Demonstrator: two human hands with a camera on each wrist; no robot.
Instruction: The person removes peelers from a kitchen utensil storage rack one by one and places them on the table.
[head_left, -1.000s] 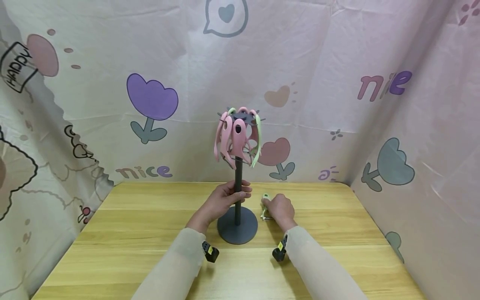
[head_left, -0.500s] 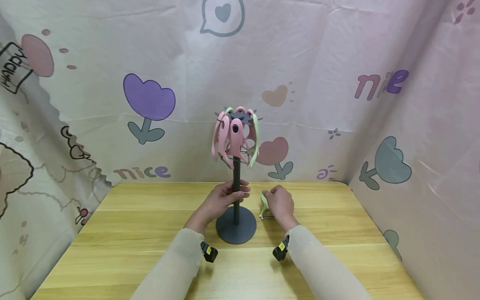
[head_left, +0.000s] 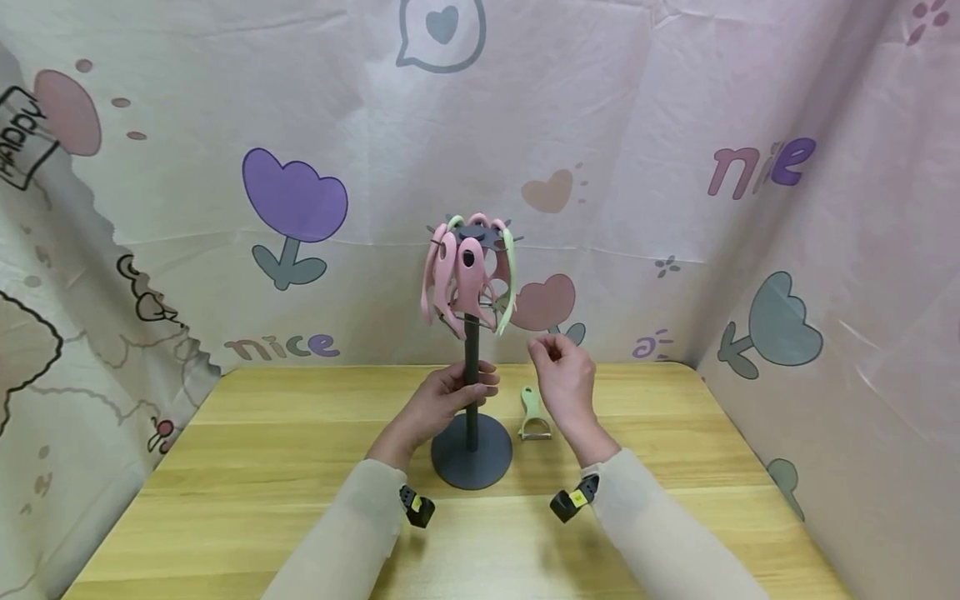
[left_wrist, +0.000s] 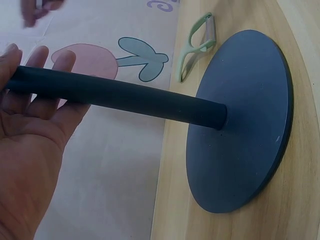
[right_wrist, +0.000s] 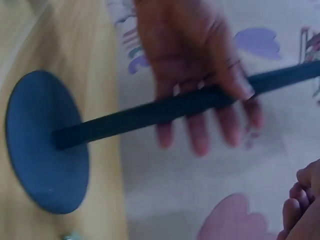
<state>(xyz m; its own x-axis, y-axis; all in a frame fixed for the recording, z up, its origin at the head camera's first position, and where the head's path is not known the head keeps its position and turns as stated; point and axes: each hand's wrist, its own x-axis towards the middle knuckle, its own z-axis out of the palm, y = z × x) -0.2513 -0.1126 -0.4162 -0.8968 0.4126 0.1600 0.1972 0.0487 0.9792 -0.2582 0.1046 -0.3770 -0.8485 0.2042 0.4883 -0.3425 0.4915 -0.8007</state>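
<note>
A dark grey stand (head_left: 472, 354) with a round base stands upright on the table. My left hand (head_left: 438, 404) grips its pole, thumb on the near side and fingers behind. From the hooks at the top hang several pink peelers (head_left: 470, 279) and a few light green ones (head_left: 511, 283). A light green Y-shaped peeler (head_left: 530, 406) lies on the table just right of the base, and it shows beyond the base in the left wrist view (left_wrist: 189, 48). Above that peeler my right hand (head_left: 566, 379) is raised, fingers curled, thumb near the forefinger, nothing visible between them.
The wooden table (head_left: 300, 483) ends at a patterned cloth backdrop (head_left: 420, 150) behind it, and more cloth hangs at both sides. A small black camera sits on each wrist.
My right hand has let go of the green peeler and risen away from it toward the hanging peelers. The peeler now lies alone on the table. My left hand keeps its grip on the pole.
</note>
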